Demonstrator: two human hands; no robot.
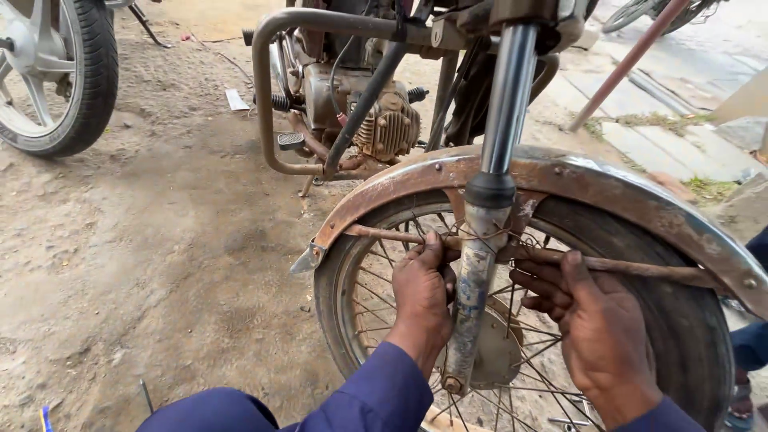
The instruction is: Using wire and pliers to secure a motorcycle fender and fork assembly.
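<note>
Two hands: the left hand (422,292) and the right hand (594,324) both work at the front wheel (688,320) of a motorcycle, one on each side of the fork leg (474,296).
Stay rod: a thin, rust-brown metal rod (640,267) runs roughly level under the mudguard, from its left tip across the fork to the right.
Left fingers: curled shut around the rod just left of the fork leg, knuckles toward the camera.
Right fingers: loosely bent and close together, their tips on the rod just right of the fork; whether they truly grip it cannot be told.
Mudguard: a curved steel mudguard (608,180), chrome showing at the right, heavy rust along its edge and left end.
Fork leg: a round tube, shiny above a black collar, dull, scratched and bluish-grey below.
Wheel: black rubber tyre, thin wire spokes (376,296), rusty rim, grey round hub.
Engine: finned, dusty metal engine (384,124) behind a bent tubular crash bar (264,104).
Sleeves: dark blue cloth.
Ground: bare, packed brown dirt (160,240), rough and pebbly; paving slabs with grass tufts at upper right.
Surroundings: outdoors; another motorcycle's alloy wheel (48,72) stands at upper left.
</note>
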